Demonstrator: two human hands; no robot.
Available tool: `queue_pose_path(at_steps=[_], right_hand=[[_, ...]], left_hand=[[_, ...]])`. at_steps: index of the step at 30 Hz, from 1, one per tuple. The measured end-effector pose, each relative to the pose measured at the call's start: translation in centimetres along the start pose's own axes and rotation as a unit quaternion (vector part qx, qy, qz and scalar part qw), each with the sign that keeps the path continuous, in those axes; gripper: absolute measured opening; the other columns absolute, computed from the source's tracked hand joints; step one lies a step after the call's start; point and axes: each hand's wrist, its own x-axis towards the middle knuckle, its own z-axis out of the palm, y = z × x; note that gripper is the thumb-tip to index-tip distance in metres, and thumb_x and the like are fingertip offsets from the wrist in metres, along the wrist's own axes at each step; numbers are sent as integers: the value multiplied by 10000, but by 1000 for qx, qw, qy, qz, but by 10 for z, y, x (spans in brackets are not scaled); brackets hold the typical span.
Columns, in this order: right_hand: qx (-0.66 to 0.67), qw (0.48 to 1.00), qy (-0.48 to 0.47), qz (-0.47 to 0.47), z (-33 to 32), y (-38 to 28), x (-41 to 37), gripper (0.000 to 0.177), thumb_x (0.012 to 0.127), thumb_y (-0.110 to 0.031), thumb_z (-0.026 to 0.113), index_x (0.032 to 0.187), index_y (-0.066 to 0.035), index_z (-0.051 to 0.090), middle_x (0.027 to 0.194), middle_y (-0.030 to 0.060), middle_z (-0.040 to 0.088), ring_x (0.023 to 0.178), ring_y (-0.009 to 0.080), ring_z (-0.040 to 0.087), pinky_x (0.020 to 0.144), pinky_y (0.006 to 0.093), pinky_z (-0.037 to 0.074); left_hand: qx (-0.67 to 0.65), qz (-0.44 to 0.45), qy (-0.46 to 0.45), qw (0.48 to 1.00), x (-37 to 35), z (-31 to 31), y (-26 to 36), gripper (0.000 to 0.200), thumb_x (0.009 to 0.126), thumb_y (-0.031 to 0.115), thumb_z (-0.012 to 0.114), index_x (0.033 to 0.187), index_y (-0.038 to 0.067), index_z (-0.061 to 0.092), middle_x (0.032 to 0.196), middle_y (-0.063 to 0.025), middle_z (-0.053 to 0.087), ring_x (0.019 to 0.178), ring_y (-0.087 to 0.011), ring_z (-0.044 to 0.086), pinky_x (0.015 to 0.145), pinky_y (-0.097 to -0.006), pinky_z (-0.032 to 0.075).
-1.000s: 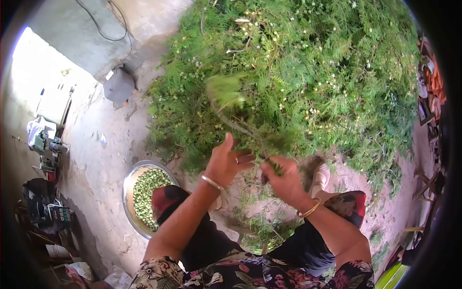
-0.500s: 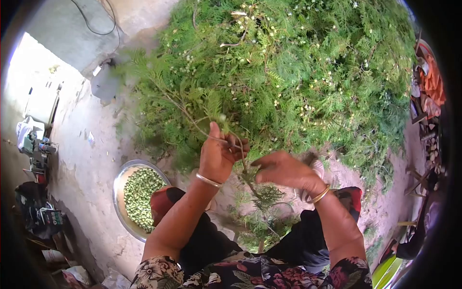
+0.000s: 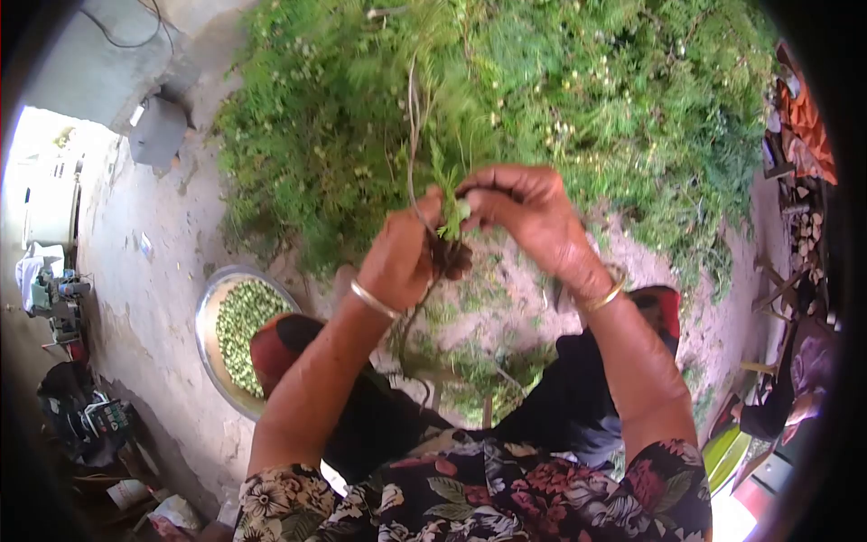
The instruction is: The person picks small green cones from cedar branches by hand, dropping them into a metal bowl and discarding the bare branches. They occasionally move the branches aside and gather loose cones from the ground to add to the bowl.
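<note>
My left hand (image 3: 402,257) is closed round a thin evergreen branch (image 3: 414,149), whose bare stem runs up over the pile and down below my fist. Beside it, my right hand (image 3: 535,221) pinches at a small pale green cone (image 3: 464,209) on a leafy sprig (image 3: 446,185); its fingertips partly cover the cone. To the left on the floor stands a metal basin (image 3: 204,318) holding many small green cones (image 3: 240,332). A big heap of cut evergreen branches (image 3: 596,117), dotted with pale cones, lies beyond my hands.
Green clippings (image 3: 483,366) are scattered on the floor between my legs. A grey box-like object (image 3: 157,132) stands at the upper left, and a dark bag (image 3: 77,411) lies at the left. Orange cloth (image 3: 806,126) and stacked wood (image 3: 806,237) line the right side.
My right hand has moved up and in to the sprig by my left hand, closing its fingers there. The branch has swung more upright, and the view has shifted slightly.
</note>
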Motion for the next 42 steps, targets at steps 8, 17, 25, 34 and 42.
queue_pose_path(at_steps=[8, 17, 25, 34, 42], right_hand=[[127, 990, -25, 55, 3, -5, -5, 249, 844, -59, 578, 1039, 93, 603, 791, 155, 670, 665, 170, 649, 626, 306, 550], [119, 990, -51, 47, -8, -8, -8, 297, 854, -130, 546, 1007, 119, 598, 818, 193, 666, 717, 225, 674, 612, 303, 548], [60, 995, -58, 45, 1, -23, -14, 255, 821, -8, 508, 1038, 74, 614, 784, 132, 673, 672, 183, 671, 556, 232, 521], [99, 994, -8, 47, -6, -4, -10, 279, 818, 18, 474, 1060, 73, 601, 835, 153, 654, 696, 217, 681, 610, 268, 558], [-109, 994, -14, 22, -6, 0, -12, 164, 823, -57, 509, 850, -6, 662, 716, 29, 625, 573, 61, 542, 548, 198, 440]], left_hand=[[33, 16, -52, 998, 24, -21, -14, 262, 931, 309, 443, 908, 67, 540, 757, -52, 558, 611, -211, 558, 500, -297, 435], [117, 64, 56, 989, 29, -10, -13, 319, 941, 242, 449, 812, -29, 560, 611, -110, 543, 431, -168, 488, 429, -302, 440], [132, 76, 17, 988, 31, -23, -9, 276, 928, 218, 452, 1041, -5, 569, 665, -41, 559, 520, -111, 483, 483, -263, 393], [297, 147, -36, 943, 43, -42, -14, 151, 794, 70, 594, 911, -18, 559, 571, -67, 522, 500, -154, 533, 498, -315, 466], [141, 53, 71, 986, 30, -16, -8, 281, 911, 197, 519, 804, -49, 604, 577, -96, 524, 493, -199, 545, 483, -348, 467]])
